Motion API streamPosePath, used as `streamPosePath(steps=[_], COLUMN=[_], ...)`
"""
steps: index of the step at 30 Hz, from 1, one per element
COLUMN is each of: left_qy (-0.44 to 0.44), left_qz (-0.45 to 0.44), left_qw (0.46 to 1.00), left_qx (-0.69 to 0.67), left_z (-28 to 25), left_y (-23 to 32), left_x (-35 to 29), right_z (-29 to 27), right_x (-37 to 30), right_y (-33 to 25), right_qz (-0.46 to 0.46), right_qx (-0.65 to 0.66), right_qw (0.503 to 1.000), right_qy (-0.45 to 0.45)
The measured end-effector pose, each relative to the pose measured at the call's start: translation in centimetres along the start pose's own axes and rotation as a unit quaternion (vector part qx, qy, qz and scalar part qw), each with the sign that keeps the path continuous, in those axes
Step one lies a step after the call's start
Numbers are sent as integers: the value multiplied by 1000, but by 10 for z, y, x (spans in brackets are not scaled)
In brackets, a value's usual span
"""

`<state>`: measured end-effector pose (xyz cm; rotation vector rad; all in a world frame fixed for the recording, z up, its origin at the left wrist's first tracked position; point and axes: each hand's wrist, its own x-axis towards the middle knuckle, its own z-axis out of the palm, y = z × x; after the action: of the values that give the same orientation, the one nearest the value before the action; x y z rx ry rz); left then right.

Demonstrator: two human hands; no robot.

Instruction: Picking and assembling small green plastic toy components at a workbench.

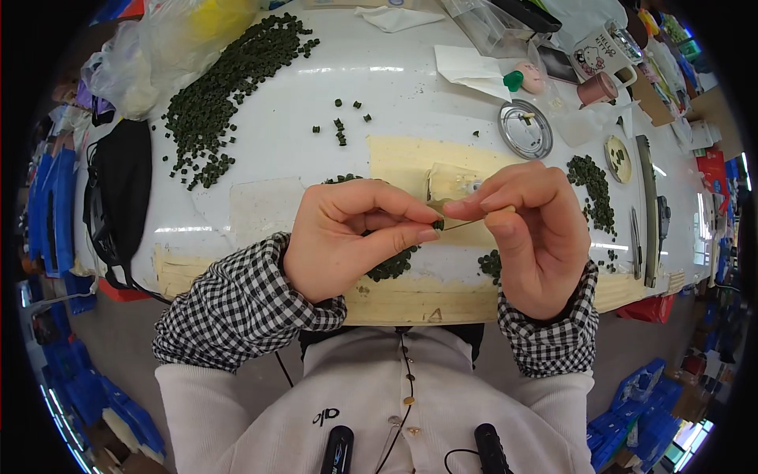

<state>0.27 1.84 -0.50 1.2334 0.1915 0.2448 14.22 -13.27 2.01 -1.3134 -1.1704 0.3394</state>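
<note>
My left hand (339, 237) pinches a tiny dark green part (438, 225) between thumb and forefinger, above the near edge of the table. Opposite it, my right hand (549, 245) is closed in a pinch on a thin wire-like strand (464, 225), which reaches across to the green part. Whether the strand passes into the part is too small to tell. A pile of the same green parts (391, 267) lies below my left hand, partly hidden by it. Another small cluster (490, 265) sits beside my right wrist. Behind the fingertips is a pale taped block (450, 182).
A big heap of green parts (229, 87) spreads at the far left, near a black face mask (122, 189). To the right are a round metal lid (525, 129), more green parts (592, 189), tweezers (636, 237) and a metal ruler-like bar (649, 205). A mug (604, 59) stands farther back.
</note>
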Motion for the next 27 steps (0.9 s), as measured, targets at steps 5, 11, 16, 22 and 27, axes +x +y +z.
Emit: streamPosePath(steps=[5, 11, 16, 22, 27], left_qy=[-1, -3, -7, -3, 9], left_qz=[8, 10, 6, 5, 17], left_qw=[1000, 1000, 1000, 999, 999], left_qx=[4, 3, 9, 32, 31], left_z=[0, 0, -1, 0, 1], left_y=[-1, -1, 0, 2, 1], left_x=[0, 0, 0, -1, -1], right_z=[2, 1, 1, -8, -14], right_x=[-1, 0, 0, 2, 4], right_y=[3, 2, 2, 2, 12], right_qz=[12, 8, 4, 27, -11], right_qx=[8, -18, -2, -156, -360], right_qw=[1000, 1000, 1000, 982, 932], right_qy=[3, -3, 7, 99, 31])
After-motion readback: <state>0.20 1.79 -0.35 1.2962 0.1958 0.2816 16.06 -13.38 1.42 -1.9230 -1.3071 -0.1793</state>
